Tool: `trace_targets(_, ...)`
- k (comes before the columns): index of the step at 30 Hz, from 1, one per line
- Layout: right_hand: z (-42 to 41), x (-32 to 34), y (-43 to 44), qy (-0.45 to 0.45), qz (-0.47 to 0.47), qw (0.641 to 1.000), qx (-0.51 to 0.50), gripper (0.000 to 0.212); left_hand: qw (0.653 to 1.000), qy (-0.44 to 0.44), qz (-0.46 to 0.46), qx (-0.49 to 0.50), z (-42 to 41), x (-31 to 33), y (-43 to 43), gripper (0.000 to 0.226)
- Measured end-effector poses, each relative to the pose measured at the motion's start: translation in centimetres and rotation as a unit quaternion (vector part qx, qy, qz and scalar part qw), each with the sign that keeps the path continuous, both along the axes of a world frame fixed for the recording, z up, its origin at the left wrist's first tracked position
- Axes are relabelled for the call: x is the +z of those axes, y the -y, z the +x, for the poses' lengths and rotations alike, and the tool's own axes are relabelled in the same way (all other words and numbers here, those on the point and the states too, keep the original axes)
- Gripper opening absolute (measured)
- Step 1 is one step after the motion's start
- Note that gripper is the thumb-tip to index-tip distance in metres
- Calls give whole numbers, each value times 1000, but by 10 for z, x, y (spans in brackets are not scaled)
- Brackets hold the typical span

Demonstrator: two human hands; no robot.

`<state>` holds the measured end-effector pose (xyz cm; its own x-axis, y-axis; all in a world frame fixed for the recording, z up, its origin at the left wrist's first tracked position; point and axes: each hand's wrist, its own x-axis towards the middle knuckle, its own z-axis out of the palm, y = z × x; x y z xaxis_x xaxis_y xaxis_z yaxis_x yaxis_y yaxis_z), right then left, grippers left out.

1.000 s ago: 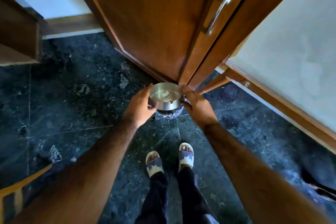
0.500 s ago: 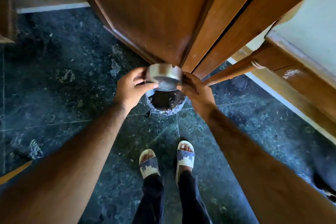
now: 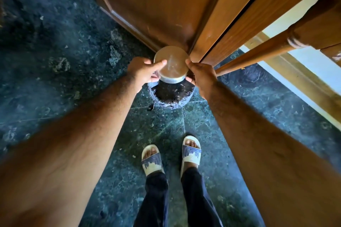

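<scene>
A small round steel bowl [image 3: 172, 65] is held upside down, its flat bottom facing me. My left hand [image 3: 145, 71] grips its left rim, thumb on the base. My right hand [image 3: 202, 73] grips its right rim. Directly below the bowl stands a small grey pot [image 3: 171, 96] filled with dark material, on the dark green stone floor [image 3: 55, 61]. What is inside the bowl is hidden.
A brown wooden door [image 3: 156, 5] and its frame [image 3: 239, 14] rise just behind the bowl. A wooden furniture leg [image 3: 258, 51] slants in from the right. My sandalled feet [image 3: 171, 156] stand close behind the pot.
The bowl went from upright with pale scraps inside, to tipped, to fully inverted over the pot. Both hands turned with it.
</scene>
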<state>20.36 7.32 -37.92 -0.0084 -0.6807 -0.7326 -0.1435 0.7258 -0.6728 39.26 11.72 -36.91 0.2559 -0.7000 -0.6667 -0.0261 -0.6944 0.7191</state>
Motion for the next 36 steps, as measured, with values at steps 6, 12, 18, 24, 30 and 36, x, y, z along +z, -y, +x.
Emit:
trace_targets(6, -4, 4, 0, 41, -1, 998, -44, 27, 998, -15, -37, 52, -5, 9, -3, 32)
trace_targets(12, -16, 0, -12, 41, 19, 998, -35, 12, 997, -28, -7, 65, -16, 5, -11, 43)
trace_targets(18, -19, 1, -10, 48, 14, 997, -54, 16, 997, -17, -12, 78, -16, 12, -6, 49)
trace_targets(24, -21, -1, -11, 83, 29, 993, -80, 9, 992, -61, -21, 104, -23, 11, -17, 36)
trace_targets(30, -30, 5, -22, 80, 36, 996, -31, 3, 994, -78, 22, 74, -23, 18, -34, 32)
trace_targets(36, -23, 40, -36, 104, 47, 989, -88, 29, 996, -15, -49, 71, -34, 50, -56, 47)
